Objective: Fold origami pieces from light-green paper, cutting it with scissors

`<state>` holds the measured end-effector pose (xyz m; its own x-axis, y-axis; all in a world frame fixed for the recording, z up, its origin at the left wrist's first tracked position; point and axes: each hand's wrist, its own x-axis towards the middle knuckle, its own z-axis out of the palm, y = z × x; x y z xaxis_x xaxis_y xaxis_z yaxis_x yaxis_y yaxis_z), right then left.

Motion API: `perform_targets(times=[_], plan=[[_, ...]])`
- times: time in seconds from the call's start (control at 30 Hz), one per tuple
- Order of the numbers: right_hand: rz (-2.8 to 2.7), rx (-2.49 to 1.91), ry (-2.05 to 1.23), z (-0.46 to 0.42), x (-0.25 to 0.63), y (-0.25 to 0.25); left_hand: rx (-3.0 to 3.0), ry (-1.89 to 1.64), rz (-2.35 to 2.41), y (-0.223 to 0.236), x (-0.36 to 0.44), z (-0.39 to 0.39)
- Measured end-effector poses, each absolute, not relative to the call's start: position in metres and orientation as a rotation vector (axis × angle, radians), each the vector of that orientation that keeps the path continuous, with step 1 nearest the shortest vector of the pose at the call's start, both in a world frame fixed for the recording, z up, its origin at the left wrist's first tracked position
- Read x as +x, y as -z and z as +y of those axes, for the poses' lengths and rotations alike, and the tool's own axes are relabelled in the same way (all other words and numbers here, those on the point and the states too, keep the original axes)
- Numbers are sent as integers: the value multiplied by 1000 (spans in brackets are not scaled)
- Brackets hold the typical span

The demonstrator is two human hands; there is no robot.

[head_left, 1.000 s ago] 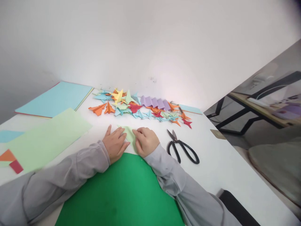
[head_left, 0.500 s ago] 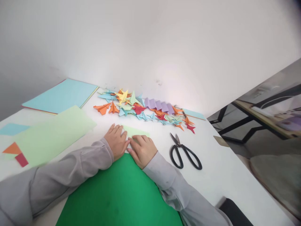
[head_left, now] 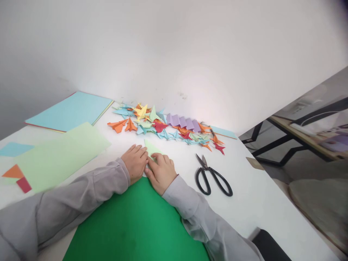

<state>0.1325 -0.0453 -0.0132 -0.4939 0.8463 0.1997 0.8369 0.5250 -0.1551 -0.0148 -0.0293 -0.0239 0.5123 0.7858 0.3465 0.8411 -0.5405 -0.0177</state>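
A small light green folded paper [head_left: 151,148] lies on the white table, its pointed end showing beyond my fingers and its near part hidden under them. My left hand [head_left: 135,163] rests along the paper's left edge, fingers close together and pressed down on it. From the right, my right hand [head_left: 162,174] grips the paper with thumb and curled fingers, its fingertips almost touching the left hand. Below both hands spreads a large green sheet [head_left: 136,221]. Black-handled scissors [head_left: 206,168] lie slightly open to the right of my right hand.
Folded paper planes [head_left: 157,127] in several colours pile up near the wall, with a purple pleated strip [head_left: 183,121] among them. At left are a stack of blue sheets [head_left: 70,110], a light green sheet [head_left: 62,156] and small scraps [head_left: 24,184]. A black object [head_left: 270,246] sits lower right.
The small green paper was turned and its fold shifted, so it now shows a pointed corner. My right hand moved in closer to my left. The view shifted slightly.
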Motion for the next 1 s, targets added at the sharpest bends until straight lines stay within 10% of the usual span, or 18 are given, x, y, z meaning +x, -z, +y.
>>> perform_targets(times=[1.0], plan=[[-2524,-1453,-58,-50,130,8,-2580,284,-1728,19,-2,2]])
